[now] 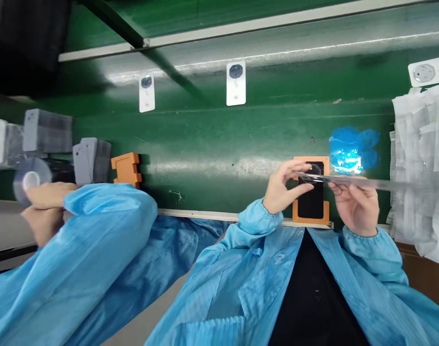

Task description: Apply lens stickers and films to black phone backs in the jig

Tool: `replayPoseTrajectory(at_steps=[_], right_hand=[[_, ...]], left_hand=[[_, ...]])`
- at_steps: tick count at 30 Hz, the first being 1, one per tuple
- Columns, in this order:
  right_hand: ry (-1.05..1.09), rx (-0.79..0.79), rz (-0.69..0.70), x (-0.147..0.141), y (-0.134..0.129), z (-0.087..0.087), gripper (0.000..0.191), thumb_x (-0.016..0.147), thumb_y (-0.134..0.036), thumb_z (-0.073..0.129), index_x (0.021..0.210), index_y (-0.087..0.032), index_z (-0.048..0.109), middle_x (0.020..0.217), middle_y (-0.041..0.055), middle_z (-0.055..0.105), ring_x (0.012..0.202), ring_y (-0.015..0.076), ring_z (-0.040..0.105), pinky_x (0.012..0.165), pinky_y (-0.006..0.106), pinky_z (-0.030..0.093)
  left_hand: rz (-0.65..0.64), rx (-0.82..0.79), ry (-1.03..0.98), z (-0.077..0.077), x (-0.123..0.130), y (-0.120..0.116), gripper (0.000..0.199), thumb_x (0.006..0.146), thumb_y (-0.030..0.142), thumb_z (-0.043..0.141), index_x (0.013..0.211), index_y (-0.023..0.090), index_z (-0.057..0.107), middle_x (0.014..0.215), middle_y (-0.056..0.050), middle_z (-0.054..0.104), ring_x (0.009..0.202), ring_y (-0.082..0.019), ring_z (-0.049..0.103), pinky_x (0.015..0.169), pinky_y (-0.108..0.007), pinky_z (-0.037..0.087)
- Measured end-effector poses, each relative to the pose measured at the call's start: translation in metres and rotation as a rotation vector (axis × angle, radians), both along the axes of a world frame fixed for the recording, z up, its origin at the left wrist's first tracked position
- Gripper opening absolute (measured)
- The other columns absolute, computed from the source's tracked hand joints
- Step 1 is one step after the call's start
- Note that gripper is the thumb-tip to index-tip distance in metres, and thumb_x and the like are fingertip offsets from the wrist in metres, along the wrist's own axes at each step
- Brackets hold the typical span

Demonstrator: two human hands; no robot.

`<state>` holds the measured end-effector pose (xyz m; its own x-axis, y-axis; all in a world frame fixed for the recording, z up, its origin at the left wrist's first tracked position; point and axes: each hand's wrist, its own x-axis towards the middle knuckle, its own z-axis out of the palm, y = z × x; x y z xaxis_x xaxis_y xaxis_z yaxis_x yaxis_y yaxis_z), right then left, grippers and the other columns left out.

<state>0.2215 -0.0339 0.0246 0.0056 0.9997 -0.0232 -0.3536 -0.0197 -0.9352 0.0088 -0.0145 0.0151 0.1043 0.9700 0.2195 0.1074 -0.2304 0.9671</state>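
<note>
My right hand (pixel 357 198) pinches a thin grey sheet (pixel 367 182), seen nearly edge-on and blurred towards its right end. Its left end has dark, shiny round parts and reaches towards my left hand (pixel 282 186). That hand is open, thumb and fingers apart, around this end; whether it touches is unclear. Under the sheet, an orange fixture (pixel 310 219) lies at the table's front edge with a black rectangular panel (pixel 310 204) inside. Just beyond my right hand are round, glossy blue film pieces (pixel 354 149).
White layered sheets (pixel 417 168) are piled at right. White cards with round dark areas (pixel 236 91) lie along the green table (pixel 205 139). On the left, a co-worker's hands (pixel 48 204) are by a tape roll (pixel 19 181), grey panel stacks (pixel 48 132) and another orange fixture (pixel 126 169).
</note>
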Motion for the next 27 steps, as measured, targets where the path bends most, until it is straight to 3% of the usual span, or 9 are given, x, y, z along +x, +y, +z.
replayPoseTrajectory(at_steps=[3,5,11,14,16,18,20,22,27], right_hand=[[0.514,-0.336,0.033,-0.005,0.010,-0.002,0.007,0.089,-0.022,0.065,0.090,-0.027,0.070,0.090,-0.0024,0.076,0.094,0.0139,0.075,0.082,0.027,0.066],[0.704,-0.460,0.052,-0.007,0.014,-0.004,0.010,0.083,-0.017,0.064,0.088,-0.025,0.064,0.087,-0.0022,0.073,0.089,0.0130,0.074,0.076,0.026,0.067],[0.966,-0.537,0.070,-0.012,0.013,-0.002,0.021,0.077,-0.012,0.058,0.091,-0.026,0.051,0.083,-0.0019,0.065,0.083,0.0125,0.069,0.076,0.025,0.066],[0.820,-0.509,0.125,-0.010,0.013,-0.008,0.012,0.084,-0.020,0.059,0.091,-0.028,0.053,0.084,0.0002,0.062,0.083,0.0155,0.064,0.078,0.028,0.064],[0.520,-0.421,0.217,-0.006,0.013,-0.015,0.007,0.093,-0.037,0.055,0.093,-0.030,0.055,0.087,0.0040,0.061,0.088,0.0210,0.062,0.084,0.038,0.063],[0.180,-0.289,0.321,-0.003,0.013,-0.020,0.029,0.099,-0.055,0.040,0.099,-0.032,0.058,0.096,0.0076,0.062,0.098,0.0266,0.060,0.094,0.049,0.059],[0.001,-0.207,0.355,-0.002,0.012,-0.022,0.043,0.099,-0.061,0.028,0.109,-0.032,0.058,0.105,0.0101,0.063,0.107,0.0296,0.060,0.101,0.055,0.055],[-0.080,-0.150,0.288,-0.002,0.010,-0.021,0.044,0.098,-0.060,0.031,0.115,-0.030,0.059,0.108,0.0119,0.065,0.109,0.0305,0.062,0.102,0.057,0.054],[-0.257,-0.013,0.036,-0.002,0.010,-0.018,0.023,0.088,-0.043,0.073,0.105,-0.029,0.067,0.100,0.0061,0.075,0.099,0.0283,0.073,0.095,0.052,0.061]], left_hand=[[0.077,0.129,-0.118,0.014,0.034,-0.005,0.012,0.092,0.021,0.080,0.103,0.019,0.074,0.098,-0.004,0.081,0.092,-0.016,0.079,0.086,-0.028,0.064],[0.128,0.258,-0.128,0.022,0.048,-0.006,0.012,0.090,0.014,0.080,0.100,0.019,0.074,0.096,-0.003,0.081,0.091,-0.015,0.079,0.086,-0.028,0.065],[0.166,0.505,-0.070,0.026,0.056,0.000,0.010,0.094,0.017,0.076,0.103,0.019,0.071,0.093,-0.003,0.080,0.088,-0.016,0.078,0.083,-0.029,0.066],[0.168,0.504,0.001,0.022,0.057,0.001,0.008,0.100,0.030,0.070,0.098,0.022,0.072,0.094,-0.002,0.080,0.088,-0.015,0.078,0.081,-0.030,0.065],[0.158,0.444,0.062,0.020,0.059,0.000,0.021,0.103,0.038,0.063,0.092,0.024,0.073,0.092,-0.002,0.080,0.085,-0.016,0.077,0.079,-0.032,0.063],[0.145,0.391,0.110,0.019,0.060,-0.001,0.032,0.106,0.045,0.055,0.089,0.025,0.074,0.087,-0.003,0.080,0.082,-0.017,0.076,0.078,-0.036,0.062],[0.142,0.365,0.122,0.021,0.059,-0.002,0.037,0.107,0.047,0.053,0.088,0.025,0.075,0.084,-0.003,0.079,0.081,-0.018,0.075,0.080,-0.038,0.061],[0.150,0.334,0.091,0.024,0.054,-0.001,0.033,0.105,0.047,0.058,0.087,0.024,0.075,0.083,-0.003,0.078,0.082,-0.018,0.075,0.082,-0.037,0.061],[0.053,0.052,-0.023,0.024,0.036,0.005,0.031,0.094,0.048,0.076,0.082,0.019,0.073,0.081,-0.004,0.074,0.076,-0.016,0.070,0.074,-0.031,0.057]])
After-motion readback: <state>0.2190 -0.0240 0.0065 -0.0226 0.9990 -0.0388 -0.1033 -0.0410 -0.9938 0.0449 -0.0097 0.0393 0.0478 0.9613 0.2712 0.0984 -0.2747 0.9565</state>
